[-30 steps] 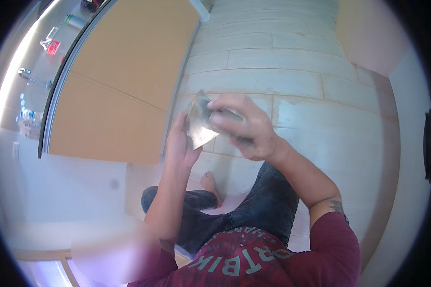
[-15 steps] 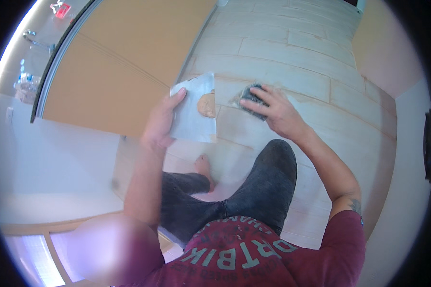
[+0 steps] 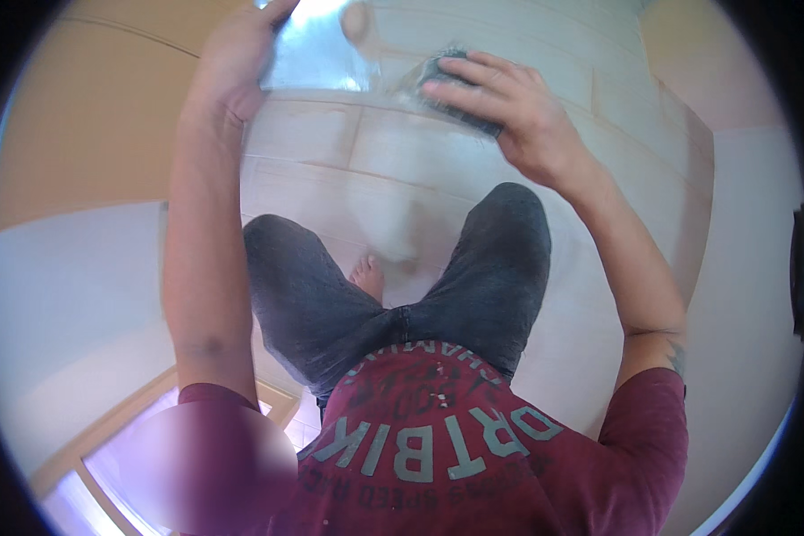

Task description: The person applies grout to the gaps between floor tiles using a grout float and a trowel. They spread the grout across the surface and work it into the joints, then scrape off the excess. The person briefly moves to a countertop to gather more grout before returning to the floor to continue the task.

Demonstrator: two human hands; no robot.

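Note:
My left hand (image 3: 228,71) grips the edge of a thin, pale, shiny rectangular sheet (image 3: 317,54), partly cut off by the top of the picture. A round tan dab (image 3: 357,22) that looks like paste sits at the sheet's right side. To the right of it, my right hand (image 3: 531,116) has its fingers bent over a dark, blurred block (image 3: 456,98) with a rough or filmy edge. Whether that block touches the floor, I cannot tell. My thumb on that side is hidden.
Pale plank-like tiles with tan joint lines make up the floor (image 3: 304,134). A tan cabinet front (image 3: 89,116) stands at the left, a white wall (image 3: 750,232) at the right. My knees (image 3: 509,223) and a bare foot (image 3: 366,277) are below my hands.
The view has shifted, and both hands now appear higher in it. My left hand with the sheet has moved up and left; my right hand still holds the dark block.

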